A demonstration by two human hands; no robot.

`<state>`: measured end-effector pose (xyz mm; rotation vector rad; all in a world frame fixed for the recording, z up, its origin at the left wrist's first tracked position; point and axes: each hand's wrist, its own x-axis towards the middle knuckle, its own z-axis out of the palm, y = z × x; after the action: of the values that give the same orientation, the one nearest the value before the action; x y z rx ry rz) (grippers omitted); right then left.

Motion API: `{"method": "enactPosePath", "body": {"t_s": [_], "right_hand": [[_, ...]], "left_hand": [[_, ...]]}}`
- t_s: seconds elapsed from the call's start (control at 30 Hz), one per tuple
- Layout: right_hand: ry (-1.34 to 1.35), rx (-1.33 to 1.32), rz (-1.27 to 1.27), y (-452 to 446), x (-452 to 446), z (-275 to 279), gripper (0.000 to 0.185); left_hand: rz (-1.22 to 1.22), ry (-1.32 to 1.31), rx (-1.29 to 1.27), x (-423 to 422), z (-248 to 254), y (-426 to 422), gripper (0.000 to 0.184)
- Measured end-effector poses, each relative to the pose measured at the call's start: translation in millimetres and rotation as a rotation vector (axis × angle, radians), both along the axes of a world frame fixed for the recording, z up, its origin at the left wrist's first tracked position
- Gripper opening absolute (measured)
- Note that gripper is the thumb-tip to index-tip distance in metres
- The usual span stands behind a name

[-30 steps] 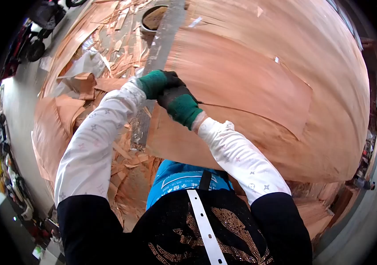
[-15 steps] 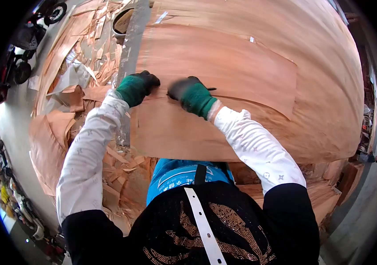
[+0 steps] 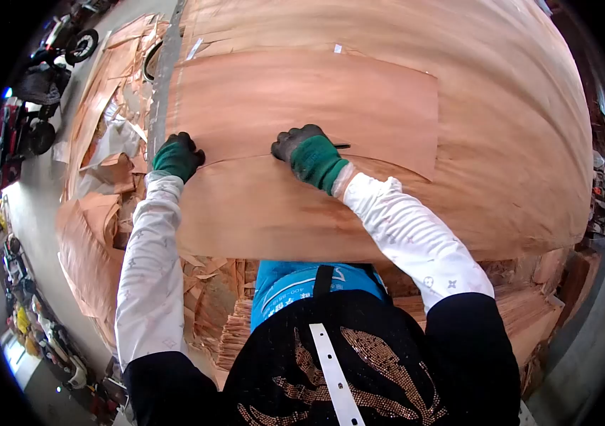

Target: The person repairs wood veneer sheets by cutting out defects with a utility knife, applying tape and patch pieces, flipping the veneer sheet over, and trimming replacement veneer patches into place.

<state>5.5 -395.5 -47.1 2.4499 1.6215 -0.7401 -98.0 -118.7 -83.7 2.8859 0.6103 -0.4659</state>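
A reddish, roughly rectangular veneer piece [image 3: 302, 99] lies on a larger tan veneer sheet [image 3: 281, 213]. My left hand [image 3: 180, 155], in a green and dark glove, rests at the left end of the piece's lower edge, fingers curled down; whether it pinches the veneer is hidden. Near the middle of that same edge is my right hand [image 3: 307, 150], gloved alike, its fingers closed round a thin dark tool [image 3: 343, 146]. Only the tool's end sticks out to the right of the hand. Small white tape pieces [image 3: 338, 49] show along the piece's upper edge.
A grey metal strip [image 3: 164, 78] runs along the sheet's left edge. Beyond it lie torn veneer scraps [image 3: 103, 92] and a crumpled veneer sheet [image 3: 84, 248]. Stacked veneer [image 3: 515, 319] shows below the sheet at right. Motorbikes [image 3: 40, 92] stand at the far left.
My hands were together at the grey strip, then moved apart. My left hand now sits further left from my right hand along the edge. The view has shifted, and the bucket is mostly hidden.
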Motion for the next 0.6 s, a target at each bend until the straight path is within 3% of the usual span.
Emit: {"method": "enactPosePath", "body": {"t_s": [0.07,0.17,0.27,0.43,0.5,0.6], "right_hand": [[-0.035,0.05,0.019,-4.7,0.0,-1.9,0.021],[-0.098,0.464,-0.049,-12.7,-2.6,-30.7,0.011],[-0.017,0.332,0.01,-17.2,2.2,-21.1,0.017],[-0.031,0.233,-0.059,-88.1,22.0,-23.6,0.017],[-0.039,0.204,-0.082,-127.7,30.9,-18.9,0.017],[-0.045,0.086,-0.098,-172.1,43.7,-3.1,0.016]], "left_hand": [[0.043,0.037,0.015,0.7,2.0,-5.5,0.05],[0.103,0.111,0.06,2.0,-0.1,-12.8,0.062],[0.185,0.166,0.099,8.4,1.7,-25.8,0.072],[0.126,0.032,0.136,0.2,-10.6,-20.3,0.064],[0.085,0.051,0.178,-5.5,-36.9,3.8,0.062],[0.216,0.046,0.165,1.3,-17.7,-19.6,0.068]]}}
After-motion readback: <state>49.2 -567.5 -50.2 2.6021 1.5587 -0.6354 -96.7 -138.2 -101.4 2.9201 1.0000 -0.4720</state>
